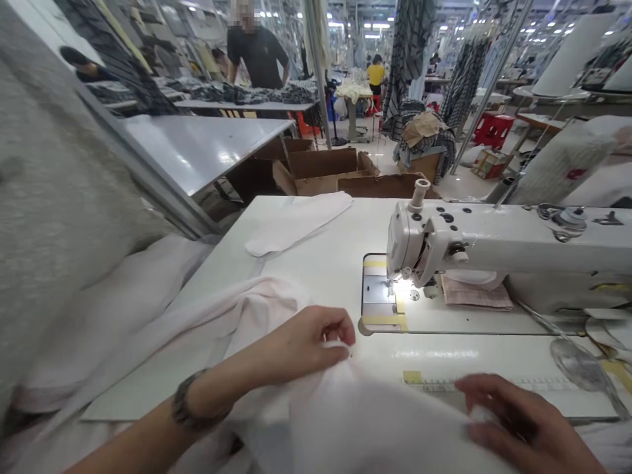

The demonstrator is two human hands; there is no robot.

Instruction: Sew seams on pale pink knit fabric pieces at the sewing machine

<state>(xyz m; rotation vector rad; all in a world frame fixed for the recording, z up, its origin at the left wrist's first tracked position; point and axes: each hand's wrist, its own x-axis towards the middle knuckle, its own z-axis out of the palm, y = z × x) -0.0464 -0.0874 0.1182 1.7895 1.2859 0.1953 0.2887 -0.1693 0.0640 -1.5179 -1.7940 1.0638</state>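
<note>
Sewing table (429,355) under my remote view carries a light, limp white cloth (355,421) just before the sewing machine (494,243); my left hand (306,345) pinches a fold, my right hand (523,421) closes on its edge, the proper holds for soft fabric.

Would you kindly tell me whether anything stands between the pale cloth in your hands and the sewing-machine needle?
Nothing visible: between the pale pink cloth at the left hand and right hand and the needle lie only the white table top and yellow-taped metal needle plate.
</note>
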